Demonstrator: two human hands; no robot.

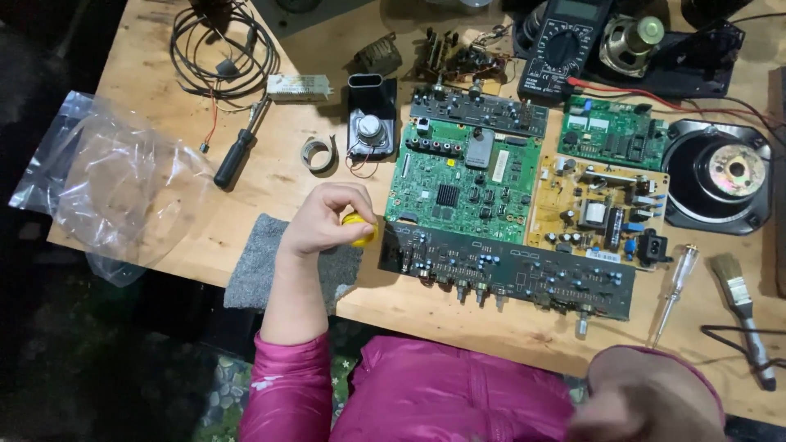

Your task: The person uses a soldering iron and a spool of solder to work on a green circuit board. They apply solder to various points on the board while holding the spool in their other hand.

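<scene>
Yellow shows between the fingers of the left hand (327,219): a small round yellow object (360,230), curled tight in the grip so only its edge peeps out at the hand's 3 o'clock side. What it is exactly I cannot tell. The hand rests over a grey cloth (258,266) on the wooden bench (147,98), just beside the near-left corner of the dark board (508,270).

Right hand (647,401) sits low at 5 o'clock, close to the camera and blurred; whether it is open or closed on anything I cannot tell.

From the left hand, the green board (467,176) lies at 2 o'clock, touching the dark board's far edge. A yellowish power board (598,213) lies further right, a multimeter (565,45) at the far edge, a black-handled screwdriver (237,151) at 11 o'clock, and a clear plastic bag (115,184) at 9 o'clock. A brush (741,315) and a tester screwdriver (675,290) lie out to the right.

To my eye the step in hand is a pick-up: the object is gripped and poised at the boards' edge. Any next move seems to call for a steady, short carry, keeping clear of the knobs and upright parts along the dark board.
</scene>
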